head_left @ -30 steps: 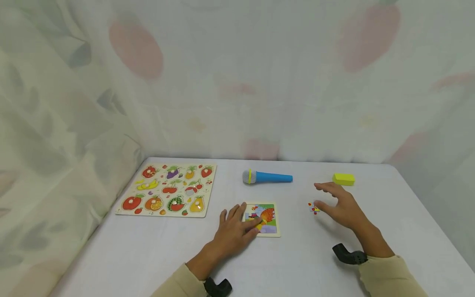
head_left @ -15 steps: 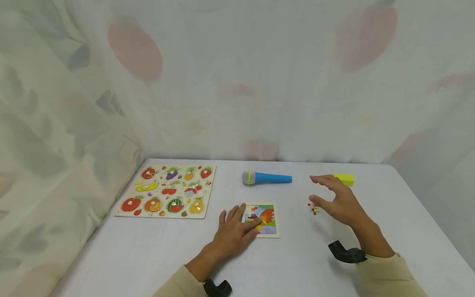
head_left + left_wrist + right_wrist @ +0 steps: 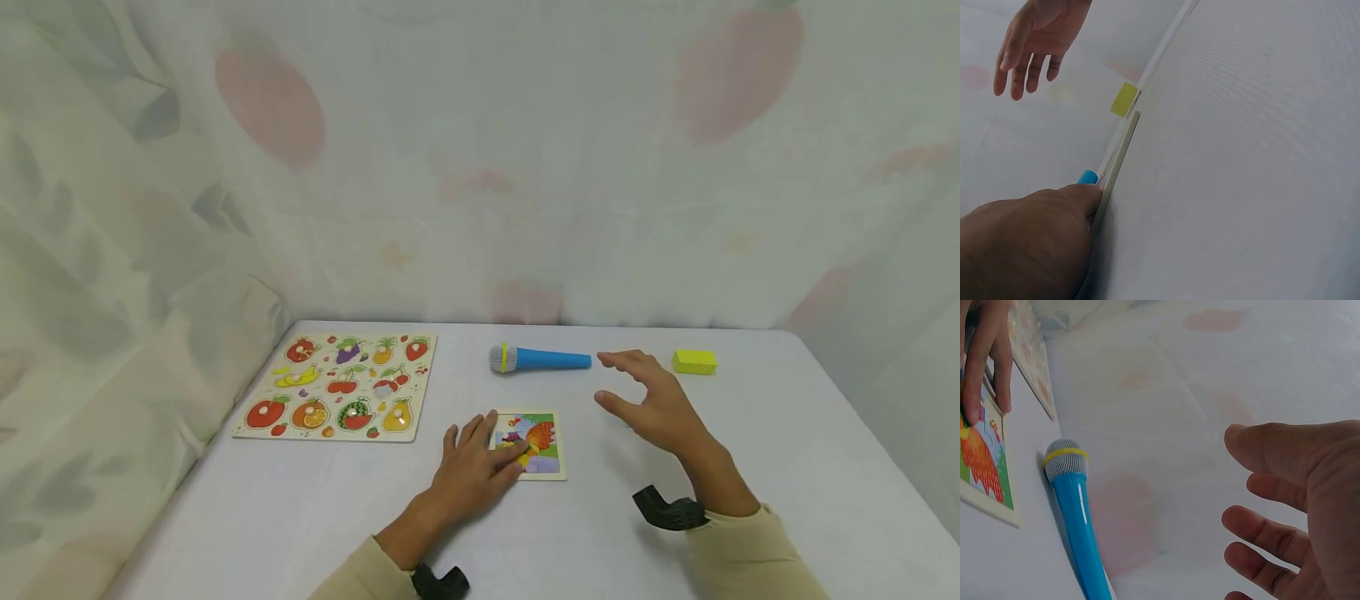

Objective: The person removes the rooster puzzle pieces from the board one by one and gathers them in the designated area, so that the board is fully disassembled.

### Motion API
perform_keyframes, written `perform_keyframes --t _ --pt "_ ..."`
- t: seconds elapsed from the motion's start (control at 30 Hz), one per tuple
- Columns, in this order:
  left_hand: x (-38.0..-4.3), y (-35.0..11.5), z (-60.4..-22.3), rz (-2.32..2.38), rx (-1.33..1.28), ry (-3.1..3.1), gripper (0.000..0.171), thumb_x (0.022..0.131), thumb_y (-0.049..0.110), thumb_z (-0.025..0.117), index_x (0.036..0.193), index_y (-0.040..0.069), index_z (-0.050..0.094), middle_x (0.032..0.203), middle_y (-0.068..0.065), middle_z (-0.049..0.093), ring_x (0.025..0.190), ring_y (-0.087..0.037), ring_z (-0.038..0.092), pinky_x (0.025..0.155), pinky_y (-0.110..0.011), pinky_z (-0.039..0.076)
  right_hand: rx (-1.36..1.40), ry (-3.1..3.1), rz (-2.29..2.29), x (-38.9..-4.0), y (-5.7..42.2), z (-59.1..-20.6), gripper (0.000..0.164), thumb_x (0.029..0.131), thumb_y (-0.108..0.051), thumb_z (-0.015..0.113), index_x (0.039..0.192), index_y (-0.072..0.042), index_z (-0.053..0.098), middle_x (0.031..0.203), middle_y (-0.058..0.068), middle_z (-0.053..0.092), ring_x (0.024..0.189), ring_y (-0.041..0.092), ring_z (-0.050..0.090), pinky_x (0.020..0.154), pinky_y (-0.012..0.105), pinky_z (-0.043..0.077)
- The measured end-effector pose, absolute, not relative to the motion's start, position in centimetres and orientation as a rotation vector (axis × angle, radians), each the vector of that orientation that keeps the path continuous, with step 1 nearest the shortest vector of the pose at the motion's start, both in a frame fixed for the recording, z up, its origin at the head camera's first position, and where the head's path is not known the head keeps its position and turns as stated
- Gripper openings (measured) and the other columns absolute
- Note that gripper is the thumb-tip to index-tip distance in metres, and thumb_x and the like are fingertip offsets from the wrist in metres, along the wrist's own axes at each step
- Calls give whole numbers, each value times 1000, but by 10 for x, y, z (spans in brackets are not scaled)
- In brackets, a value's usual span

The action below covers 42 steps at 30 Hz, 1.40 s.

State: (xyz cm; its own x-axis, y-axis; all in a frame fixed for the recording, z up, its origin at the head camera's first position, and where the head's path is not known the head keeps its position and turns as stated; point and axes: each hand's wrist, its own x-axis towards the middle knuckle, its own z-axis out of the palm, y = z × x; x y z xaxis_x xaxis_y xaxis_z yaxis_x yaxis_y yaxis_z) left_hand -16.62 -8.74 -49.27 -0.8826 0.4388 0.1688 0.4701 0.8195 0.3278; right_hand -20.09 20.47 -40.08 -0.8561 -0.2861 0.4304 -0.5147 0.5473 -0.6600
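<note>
My left hand lies over the left part of a small square picture puzzle, its fingers extended and the index finger touching the colourful picture. In the right wrist view, fingers of that hand press on the puzzle's picture. My right hand hovers over the table to the right of the puzzle, thumb and fingers spread apart with nothing between them. Beyond its fingertips lies a toy microphone with a blue handle, grey head and yellow ring. The small colourful piece seen earlier on the table is now hidden by the right hand.
A wooden fruit puzzle board with several knobbed pieces lies at the back left. A yellow block sits at the back right. Patterned white cloth hangs behind the white table and along its sides.
My right hand has moved left, away from the yellow block and towards the microphone's end, covering the small colourful piece. The left hand stays in place on the puzzle.
</note>
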Motion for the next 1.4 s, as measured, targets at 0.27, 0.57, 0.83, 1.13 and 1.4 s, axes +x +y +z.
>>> perform_keyframes --t 0.27,0.57,0.83,1.13,1.4 --pt "-166 -86 -492 -534 -724 -2926 39 96 49 50 133 41 58 152 -15 31 137 -36 26 103 -66 14 716 -2480 1256 -203 188 -402 50 86 -21 75 131 -10 59 126 6 59 117 25 48 91 56 41" --pt "-166 -86 -491 -526 -723 -2934 39 96 49 51 133 40 58 152 -15 31 137 -36 25 102 -66 14 728 -2510 1277 -208 172 -407 51 86 -25 74 132 -9 58 127 7 58 119 26 48 94 56 40" --pt "-167 -86 -492 -525 -733 -2925 38 97 48 50 133 40 58 152 -16 31 137 -37 26 102 -66 15 776 -2476 1328 -215 159 -420 49 86 -23 74 130 -8 59 123 10 60 114 29 51 92 56 40" --pt "-166 -87 -492 -506 -736 -2920 38 97 48 49 133 40 58 152 -16 31 136 -37 26 102 -67 15 788 -2496 1354 -219 145 -430 50 87 -22 74 132 -9 58 120 7 60 113 32 52 91 55 40" --pt "-167 -87 -491 -505 -739 -2909 38 97 48 50 132 39 60 151 -17 33 136 -37 28 101 -67 16 805 -2520 1372 -224 133 -445 46 87 -22 72 131 -11 60 122 5 60 114 29 52 91 56 41"
